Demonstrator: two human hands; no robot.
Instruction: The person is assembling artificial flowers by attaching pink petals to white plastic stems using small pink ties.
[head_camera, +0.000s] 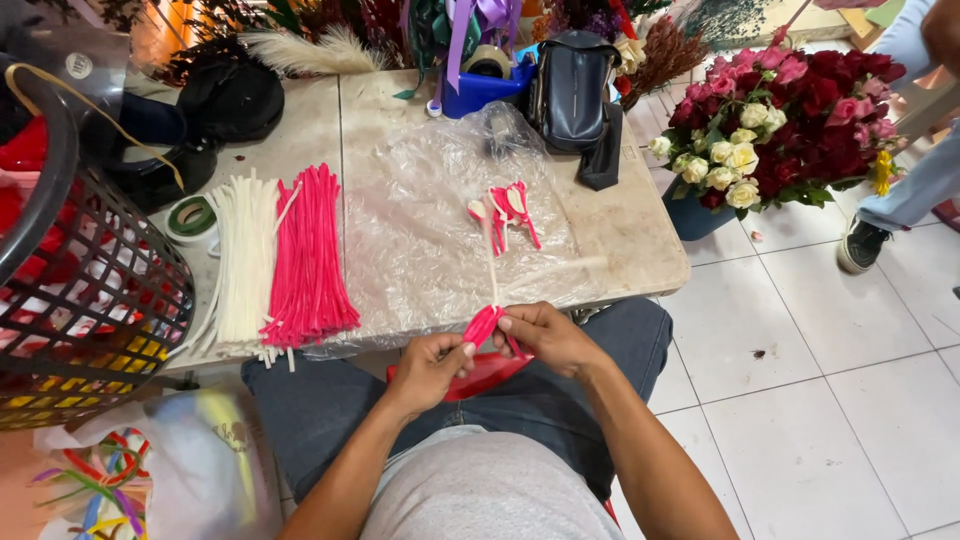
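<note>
Pink strip (483, 325), pinched between our left hand (430, 368) and right hand (545, 337) over our lap, ran up toward the table (620, 235); both sets of fingers clamped on it, neither hand nearer. Beyond lay one clear sheet (420, 230) with a few finished pieces (508, 212), then two bundles: pink sticks (306, 255), white sticks (244, 260).

I see pale stone-look table (310, 120) over white tiled floor (820, 340). On table: crumpled clear plastic sheet (420, 230), bundle of pink sticks (306, 255) touching bundle of white sticks (245, 260), green tape roll (192, 217) just beside, black bag (572, 90), blue tub (480, 88), dark cap (232, 98). Small pink-white pieces (507, 210) lie on plastic.
</note>
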